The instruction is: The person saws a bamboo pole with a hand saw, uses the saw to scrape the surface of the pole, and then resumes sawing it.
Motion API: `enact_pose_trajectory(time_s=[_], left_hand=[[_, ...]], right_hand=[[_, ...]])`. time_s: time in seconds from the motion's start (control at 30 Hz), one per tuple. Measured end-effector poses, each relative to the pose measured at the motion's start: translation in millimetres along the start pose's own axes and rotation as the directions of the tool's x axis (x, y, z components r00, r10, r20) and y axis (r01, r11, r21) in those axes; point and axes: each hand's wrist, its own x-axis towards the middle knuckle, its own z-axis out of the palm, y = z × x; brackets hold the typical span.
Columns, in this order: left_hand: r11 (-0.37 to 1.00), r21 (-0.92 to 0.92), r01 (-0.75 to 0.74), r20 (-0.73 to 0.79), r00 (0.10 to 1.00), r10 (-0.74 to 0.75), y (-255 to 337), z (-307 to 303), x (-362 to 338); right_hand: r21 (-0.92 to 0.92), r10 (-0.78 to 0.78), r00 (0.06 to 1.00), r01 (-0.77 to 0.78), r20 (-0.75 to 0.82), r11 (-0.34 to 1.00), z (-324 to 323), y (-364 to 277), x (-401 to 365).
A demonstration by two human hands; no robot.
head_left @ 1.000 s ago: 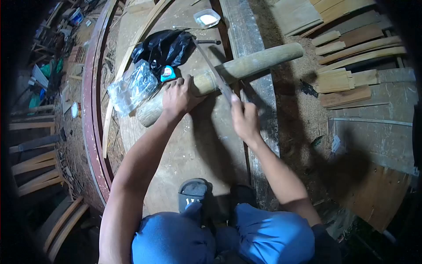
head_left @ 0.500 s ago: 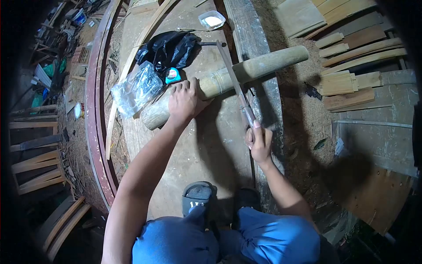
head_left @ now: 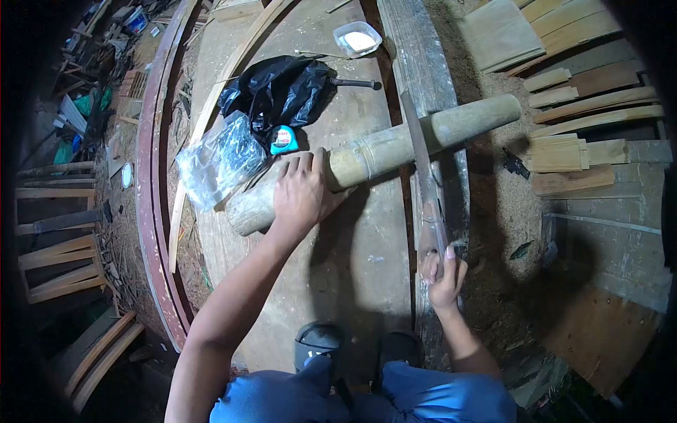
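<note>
A thick pale-green bamboo pole (head_left: 395, 151) lies slanted across the boards, its right end sticking out past the grey plank. My left hand (head_left: 300, 194) presses down on the pole near its left end, fingers curled over it. In my right hand (head_left: 446, 276) is the handle of a long metal-bladed tool (head_left: 417, 134), its blade pointing away from me and crossing over the pole to the right of a ring-like node. Just above my left hand sits a turquoise tape measure (head_left: 283, 139), beside a clear plastic bag (head_left: 222, 166) and a black plastic bag (head_left: 278, 92).
A dark rod-like handle (head_left: 356, 84) pokes out of the black bag. Farther off stands a clear tub (head_left: 357, 39) with white contents. A weathered plank (head_left: 430, 63) runs along the right, with cut wood pieces (head_left: 557, 151) stacked beyond it. My sandalled feet (head_left: 319, 338) rest on the boards.
My right hand and the bladed tool have come back toward me and to the right. My left hand stays on the bamboo pole. The whole view has shifted slightly.
</note>
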Motion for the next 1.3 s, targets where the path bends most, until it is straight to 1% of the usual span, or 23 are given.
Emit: enact_pose_trajectory(time_s=[0.07,0.23,0.3,0.37,0.4,0.5,0.7,0.73,0.8,0.83,0.9,0.97,1.03,1.1,1.17,1.2,1.3], left_hand=[[1.0,-0.007,0.004,0.011,1.0,-0.004,0.4,0.2,1.4],[1.0,-0.027,0.005,0.029,1.0,-0.005,-4.7,4.4,4.4],[1.0,-0.031,-0.002,0.025,1.0,0.003,-5.8,3.2,6.1],[1.0,-0.023,-0.004,0.057,0.998,0.006,-5.4,1.1,7.1],[1.0,-0.022,-0.001,0.062,0.998,0.003,-5.1,1.1,6.6],[1.0,-0.016,-0.007,0.058,0.998,0.008,-5.5,3.2,4.5],[0.999,-0.02,-0.025,0.023,0.999,0.025,-7.7,8.4,2.4],[0.999,-0.016,-0.037,-0.002,0.999,0.037,-7.7,9.5,2.1],[0.999,-0.013,-0.051,-0.028,0.998,0.051,-7.4,10.0,1.9],[0.999,-0.009,-0.045,-0.02,0.999,0.045,-7.3,9.6,1.7],[0.999,-0.006,-0.042,-0.012,0.999,0.042,-5.4,8.3,1.9],[1.0,-0.009,-0.008,0.017,1.0,0.008,-3.3,6.2,2.1],[1.0,-0.01,-0.008,0.018,1.0,0.009,-3.6,9.0,1.5],[1.0,-0.011,-0.01,0.019,1.0,0.01,-2.9,9.0,2.3],[1.0,-0.017,0.016,0.041,0.999,-0.015,-1.3,5.9,3.3],[1.0,-0.016,0.015,0.041,0.999,-0.014,-1.0,5.3,3.3],[0.999,-0.018,0.027,0.057,0.998,-0.026,-0.7,4.1,3.5]], right_hand=[[-0.006,0.02,1.0,-0.02,-0.013,1.0,-0.4,-0.7,-0.4],[0.023,0.009,0.995,-0.011,0.096,1.0,-5.5,5.6,4.6],[0.019,0.036,0.996,-0.038,0.084,0.999,-4.7,4.8,5.7],[0.011,0.031,0.995,-0.032,0.093,0.999,-7.0,5.8,7.2],[-0.014,0.01,0.996,-0.009,0.088,1.0,-6.0,5.0,7.9],[-0.003,0.022,0.995,-0.022,0.097,1.0,-8.7,11.3,5.3],[-0.031,0.0,0.993,0.004,0.121,1.0,-4.7,5.7,8.6],[-0.032,0.001,0.993,0.003,0.12,0.999,-3.9,6.7,8.6],[0.002,0.038,0.997,-0.038,0.063,0.999,-1.6,9.3,8.2],[0.002,0.037,0.997,-0.038,0.062,0.999,-0.2,7.4,9.1],[0.006,0.028,0.992,-0.029,0.121,1.0,2.8,1.8,11.3],[0.009,0.004,0.993,-0.005,0.12,1.0,4.6,2.8,11.3],[-0.026,0.001,0.991,0.003,0.136,1.0,7.9,2.5,11.4],[-0.012,-0.009,0.995,0.01,0.104,1.0,13.9,4.4,10.0],[-0.072,-0.005,0.987,0.017,0.16,0.997,17.1,5.1,12.4],[-0.097,-0.039,0.984,0.056,0.173,0.994,19.9,7.8,14.3],[-0.084,-0.022,0.983,0.038,0.183,0.996,26.6,14.2,16.0]])
